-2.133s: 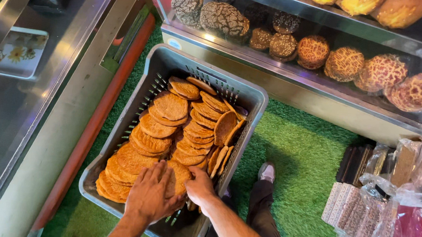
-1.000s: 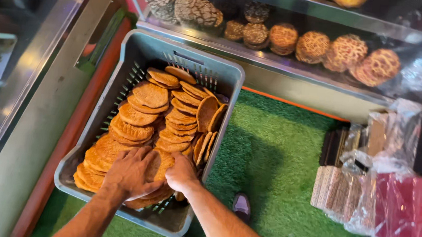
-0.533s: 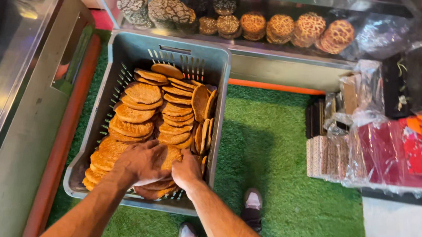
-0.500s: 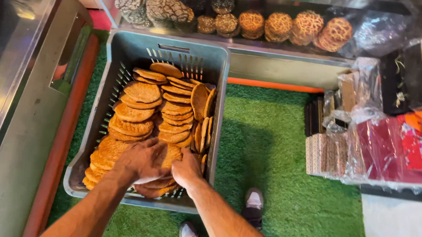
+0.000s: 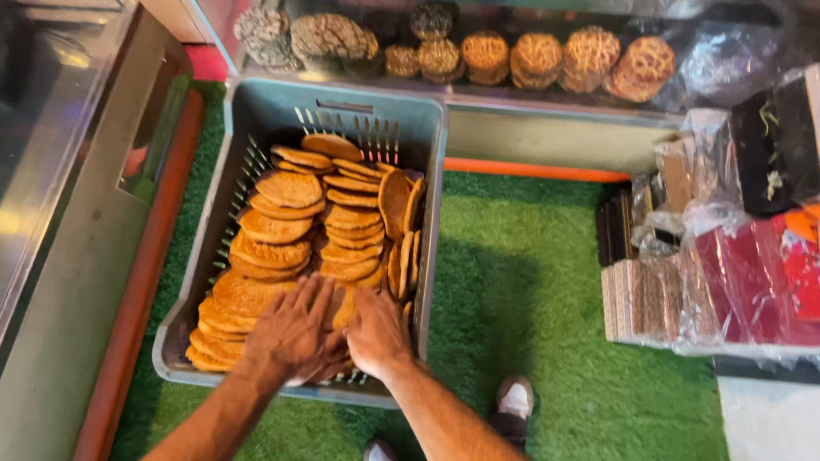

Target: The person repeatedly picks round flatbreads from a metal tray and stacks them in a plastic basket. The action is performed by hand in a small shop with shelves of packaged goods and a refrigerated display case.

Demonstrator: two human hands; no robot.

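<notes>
Green artificial-turf floor (image 5: 541,299) fills the frame's middle; a grey plastic crate (image 5: 341,118) sits left of centre, wrapped packages (image 5: 747,286) at right.

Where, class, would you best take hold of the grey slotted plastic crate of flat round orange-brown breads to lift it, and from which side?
Probably by the two short end rims of the grey slotted plastic crate, from above: its long sides are wide apart, and the flat round orange-brown breads fill the inside.

both forearms reach forward and down — left hand (image 5: 295,329) and right hand (image 5: 377,333) side by side, palms down, fingers spread.
</notes>
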